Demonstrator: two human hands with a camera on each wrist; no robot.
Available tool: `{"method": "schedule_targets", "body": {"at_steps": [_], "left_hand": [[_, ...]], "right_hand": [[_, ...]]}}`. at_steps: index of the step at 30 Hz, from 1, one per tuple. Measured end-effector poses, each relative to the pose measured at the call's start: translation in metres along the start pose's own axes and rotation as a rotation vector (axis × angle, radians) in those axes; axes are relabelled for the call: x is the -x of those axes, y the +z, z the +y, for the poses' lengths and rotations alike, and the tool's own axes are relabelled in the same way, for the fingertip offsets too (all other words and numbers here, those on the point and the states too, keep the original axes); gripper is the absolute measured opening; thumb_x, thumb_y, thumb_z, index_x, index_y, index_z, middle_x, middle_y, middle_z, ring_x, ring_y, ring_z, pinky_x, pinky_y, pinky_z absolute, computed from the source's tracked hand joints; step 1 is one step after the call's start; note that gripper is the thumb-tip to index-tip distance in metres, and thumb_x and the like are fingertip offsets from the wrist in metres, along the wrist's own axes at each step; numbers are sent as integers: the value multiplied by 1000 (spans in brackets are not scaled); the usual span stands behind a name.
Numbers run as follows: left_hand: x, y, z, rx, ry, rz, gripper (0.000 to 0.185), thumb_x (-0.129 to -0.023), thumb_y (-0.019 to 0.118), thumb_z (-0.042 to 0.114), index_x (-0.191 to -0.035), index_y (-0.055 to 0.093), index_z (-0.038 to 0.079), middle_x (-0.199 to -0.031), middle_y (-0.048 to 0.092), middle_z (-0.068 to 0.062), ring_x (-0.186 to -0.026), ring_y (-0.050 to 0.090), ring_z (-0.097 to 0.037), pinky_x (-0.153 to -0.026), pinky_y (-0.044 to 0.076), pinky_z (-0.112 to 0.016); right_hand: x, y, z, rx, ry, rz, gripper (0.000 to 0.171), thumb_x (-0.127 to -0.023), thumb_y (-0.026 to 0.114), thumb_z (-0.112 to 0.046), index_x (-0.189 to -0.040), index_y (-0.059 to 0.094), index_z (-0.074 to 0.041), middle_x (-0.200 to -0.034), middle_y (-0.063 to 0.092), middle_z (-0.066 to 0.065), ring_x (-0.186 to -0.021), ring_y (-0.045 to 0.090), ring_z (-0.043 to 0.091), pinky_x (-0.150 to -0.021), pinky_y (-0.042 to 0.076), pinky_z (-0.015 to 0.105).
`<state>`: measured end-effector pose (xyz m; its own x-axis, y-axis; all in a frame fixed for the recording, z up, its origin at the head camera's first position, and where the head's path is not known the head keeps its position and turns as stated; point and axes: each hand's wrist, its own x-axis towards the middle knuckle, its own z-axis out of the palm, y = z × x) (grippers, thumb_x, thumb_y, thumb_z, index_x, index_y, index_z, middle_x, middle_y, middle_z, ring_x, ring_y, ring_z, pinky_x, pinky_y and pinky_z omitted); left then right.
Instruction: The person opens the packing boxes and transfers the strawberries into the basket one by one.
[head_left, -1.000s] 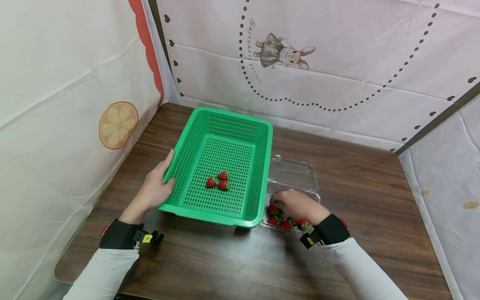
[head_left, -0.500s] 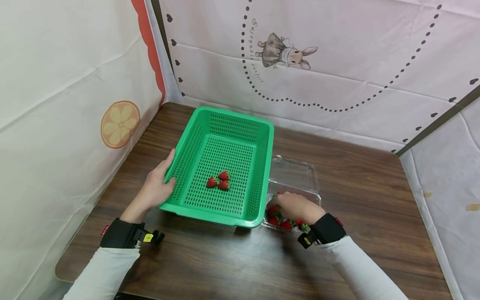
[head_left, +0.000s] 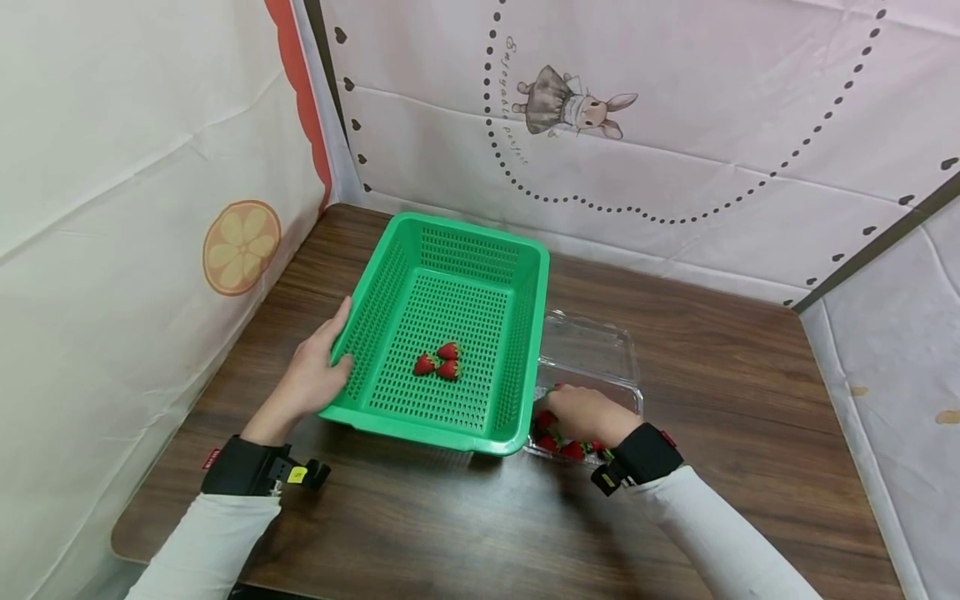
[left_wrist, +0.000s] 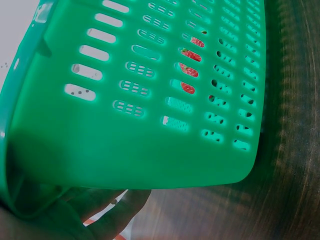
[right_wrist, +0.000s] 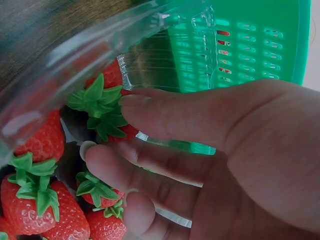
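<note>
My left hand [head_left: 311, 375] grips the left rim of a green perforated basket [head_left: 435, 432]; in the left wrist view its fingers [left_wrist: 117, 215] show below the basket wall. Inside the basket lie three red strawberries [head_left: 447, 369], close together. My right hand [head_left: 588, 412] is down in a clear plastic clamshell box [head_left: 639, 400] against the basket's right side. In the right wrist view, the thumb and a finger pinch a strawberry [right_wrist: 127, 132] by its leafy end. Several more strawberries [right_wrist: 65, 215] lie in the box near the other fingers; the hand partly hides them.
The box's clear lid [head_left: 588, 346] lies folded back behind it. All of this stands on a dark wooden table [head_left: 720, 400]. Printed white cloth walls [head_left: 697, 117] rise at the back and both sides. Wrist cameras are strapped to both wrists.
My right hand has shifted slightly left inside the box, and its fingers have closed round a strawberry. The left hand and the basket have kept their places.
</note>
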<state>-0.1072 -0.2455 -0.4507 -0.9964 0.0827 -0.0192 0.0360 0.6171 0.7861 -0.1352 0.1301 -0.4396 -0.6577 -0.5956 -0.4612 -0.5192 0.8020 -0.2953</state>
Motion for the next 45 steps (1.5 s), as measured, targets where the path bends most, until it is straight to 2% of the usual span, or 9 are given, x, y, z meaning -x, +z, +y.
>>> {"method": "schedule_targets", "body": {"at_steps": [4, 9, 14, 24, 30, 35, 38, 42, 45], "left_hand": [[0, 0, 1, 1, 0, -3, 83, -95, 44, -3, -155, -2, 30, -159, 19, -22, -132, 37, -40, -96, 35, -53], [0, 1, 1, 8, 1, -3, 82, -95, 44, -2, -155, -2, 30, -159, 20, -21, -132, 36, -39, -96, 35, -53], [0, 1, 2, 11, 0, -6, 83, -95, 44, -2, -155, -2, 31, -160, 19, -21, -133, 36, -39, -96, 35, -53], [0, 1, 4, 14, -2, -5, 83, -95, 44, -2, -155, -2, 31, -160, 19, -21, -130, 38, -39, -95, 36, -52], [0, 0, 3, 9, -8, -3, 83, -95, 44, -2, -155, -2, 31, -160, 19, -21, -132, 36, -39, -96, 35, -53], [1, 0, 3, 10, -15, -8, 83, -95, 44, -3, -155, -2, 31, -160, 18, -21, -130, 37, -39, -96, 35, -53], [1, -1, 4, 11, -17, -13, 83, -94, 44, -3, -155, -3, 30, -160, 18, -21, -132, 35, -39, -97, 34, -54], [1, 0, 2, 7, -18, -13, 83, -94, 43, -2, -155, -3, 31, -160, 17, -21, -133, 34, -39, -98, 34, -54], [0, 0, 0, 6, -17, -9, 82, -94, 43, -1, -155, -3, 31, -160, 18, -22, -128, 38, -39, -96, 35, -53]], "right_hand": [[-1, 1, 0, 27, -6, 25, 26, -86, 68, -5, -104, 73, -23, -87, 66, -1, -71, 52, 12, -61, 43, 32], [-3, 3, 1, 40, 15, 29, 11, -85, 70, -5, -90, 68, -15, -78, 59, -2, -70, 51, 14, -61, 42, 33], [-3, 3, 1, 22, 44, 27, 10, -85, 70, -6, -82, 63, -13, -73, 54, -3, -68, 50, 16, -62, 42, 34], [2, 1, 0, 2, 40, 4, 13, -91, 62, -3, -98, 64, -13, -88, 59, 3, -76, 51, 17, -66, 42, 35], [7, -1, 3, -27, -68, 18, 13, -92, 59, -3, -99, 64, -13, -84, 61, 1, -72, 53, 14, -67, 43, 32], [10, -3, 6, -69, -173, 24, 22, -92, 54, 3, -102, 67, -11, -92, 66, 4, -78, 54, 11, -71, 46, 28], [12, -4, 6, -103, -173, 16, 25, -88, 57, 5, -105, 68, -10, -97, 67, 5, -82, 55, 12, -72, 47, 28], [15, -6, 5, -113, -155, 7, 19, -85, 67, 1, -99, 68, -12, -99, 64, 2, -91, 57, 15, -74, 49, 29], [18, -8, 5, -112, -165, 6, 14, -86, 67, -1, -94, 67, -12, -95, 61, 0, -89, 55, 15, -74, 48, 28]]}}
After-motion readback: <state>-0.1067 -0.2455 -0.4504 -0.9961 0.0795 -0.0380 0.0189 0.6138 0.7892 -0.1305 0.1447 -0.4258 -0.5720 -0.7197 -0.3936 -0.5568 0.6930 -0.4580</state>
